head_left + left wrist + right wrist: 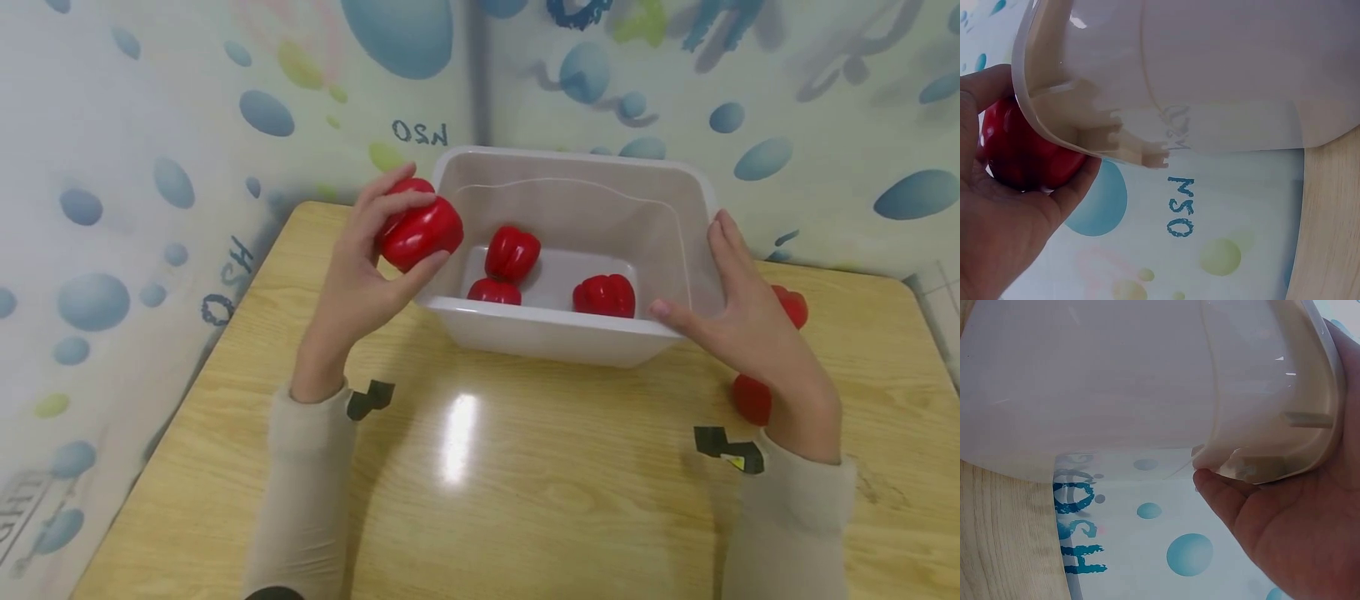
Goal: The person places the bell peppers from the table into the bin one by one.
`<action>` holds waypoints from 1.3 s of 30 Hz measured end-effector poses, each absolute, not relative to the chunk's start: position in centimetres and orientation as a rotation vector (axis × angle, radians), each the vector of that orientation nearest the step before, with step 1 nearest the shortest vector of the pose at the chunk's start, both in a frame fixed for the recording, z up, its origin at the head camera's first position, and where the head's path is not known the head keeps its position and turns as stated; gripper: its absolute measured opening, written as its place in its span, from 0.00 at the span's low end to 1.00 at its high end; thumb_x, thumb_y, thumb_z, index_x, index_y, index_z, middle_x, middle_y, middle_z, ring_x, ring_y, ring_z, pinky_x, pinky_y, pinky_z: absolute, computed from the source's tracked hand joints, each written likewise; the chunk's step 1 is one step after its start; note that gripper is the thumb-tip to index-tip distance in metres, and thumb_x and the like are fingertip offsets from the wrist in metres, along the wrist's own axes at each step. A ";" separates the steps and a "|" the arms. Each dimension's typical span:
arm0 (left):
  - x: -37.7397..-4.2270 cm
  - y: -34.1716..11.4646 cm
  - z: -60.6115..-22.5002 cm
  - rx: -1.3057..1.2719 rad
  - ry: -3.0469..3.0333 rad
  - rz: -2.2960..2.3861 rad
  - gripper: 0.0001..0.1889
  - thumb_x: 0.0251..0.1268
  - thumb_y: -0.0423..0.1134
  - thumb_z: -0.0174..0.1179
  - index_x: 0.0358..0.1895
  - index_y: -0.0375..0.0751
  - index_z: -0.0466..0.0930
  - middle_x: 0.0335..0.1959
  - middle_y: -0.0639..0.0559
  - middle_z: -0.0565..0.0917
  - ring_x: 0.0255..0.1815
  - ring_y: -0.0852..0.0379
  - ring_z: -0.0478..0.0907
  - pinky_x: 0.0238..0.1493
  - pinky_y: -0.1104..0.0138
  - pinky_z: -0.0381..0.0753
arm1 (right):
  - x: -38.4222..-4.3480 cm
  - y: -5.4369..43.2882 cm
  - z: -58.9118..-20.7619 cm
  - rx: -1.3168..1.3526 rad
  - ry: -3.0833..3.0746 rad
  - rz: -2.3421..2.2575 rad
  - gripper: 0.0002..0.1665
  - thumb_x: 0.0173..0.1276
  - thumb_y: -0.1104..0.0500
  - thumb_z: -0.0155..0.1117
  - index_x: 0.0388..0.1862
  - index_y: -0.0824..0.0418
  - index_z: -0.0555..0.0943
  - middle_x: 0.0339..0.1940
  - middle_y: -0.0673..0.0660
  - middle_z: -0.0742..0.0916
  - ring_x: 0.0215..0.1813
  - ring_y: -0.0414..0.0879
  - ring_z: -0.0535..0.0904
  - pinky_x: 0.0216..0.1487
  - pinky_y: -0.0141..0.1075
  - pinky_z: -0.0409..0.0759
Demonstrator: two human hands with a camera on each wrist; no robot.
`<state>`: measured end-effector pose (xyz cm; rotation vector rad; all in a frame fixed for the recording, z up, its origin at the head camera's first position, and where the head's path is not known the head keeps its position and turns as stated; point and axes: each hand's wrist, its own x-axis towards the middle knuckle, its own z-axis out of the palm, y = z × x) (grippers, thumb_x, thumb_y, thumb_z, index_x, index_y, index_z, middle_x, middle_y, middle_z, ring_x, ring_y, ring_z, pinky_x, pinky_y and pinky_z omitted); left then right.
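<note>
A red bell pepper (423, 237) is held in my left hand (352, 275), fingers over its top and thumb beneath, beside the left end of a white plastic bin (547, 335). The left wrist view shows the same pepper (1029, 150) partly behind the bin's rim. My right hand (761, 321) grips the bin's right end, its thumb at the front rim and its fingers along the outer side. Inside the bin lie three red bell peppers: two touching on the left (513, 252) and one (604, 295) toward the right, partly hidden by the front wall.
Two more red peppers lie on the wooden table (525, 500) to the right, one (792, 306) behind my right hand and one (752, 400) by the wrist, both partly covered. A patterned wall (300, 167) stands close behind the bin and along the left.
</note>
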<state>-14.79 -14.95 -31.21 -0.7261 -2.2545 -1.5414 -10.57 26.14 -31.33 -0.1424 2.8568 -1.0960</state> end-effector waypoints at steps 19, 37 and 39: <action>-14.8 -13.8 -31.3 -0.813 -2.258 -1.472 0.31 0.62 0.30 0.73 0.69 0.37 0.76 0.79 0.44 0.68 0.79 0.54 0.67 0.71 0.59 0.82 | -10.5 26.3 -31.4 -0.168 2.851 -1.136 0.69 0.66 0.40 0.74 0.88 0.33 0.33 0.92 0.44 0.41 0.88 0.66 0.48 0.65 0.79 0.71; -14.9 -14.7 -31.6 -0.671 -2.214 -1.564 0.26 0.71 0.30 0.65 0.71 0.36 0.76 0.75 0.49 0.76 0.77 0.59 0.71 0.75 0.46 0.78 | -10.7 26.3 -31.6 -0.168 2.854 -1.120 0.70 0.66 0.40 0.74 0.88 0.35 0.32 0.92 0.47 0.42 0.88 0.67 0.49 0.64 0.79 0.72; -14.8 -14.7 -31.6 -0.664 -2.224 -1.563 0.26 0.71 0.30 0.65 0.71 0.36 0.76 0.74 0.49 0.76 0.76 0.60 0.71 0.75 0.45 0.78 | -10.7 26.3 -31.5 -0.163 2.859 -1.103 0.70 0.66 0.40 0.74 0.88 0.37 0.32 0.92 0.48 0.41 0.88 0.67 0.49 0.64 0.79 0.72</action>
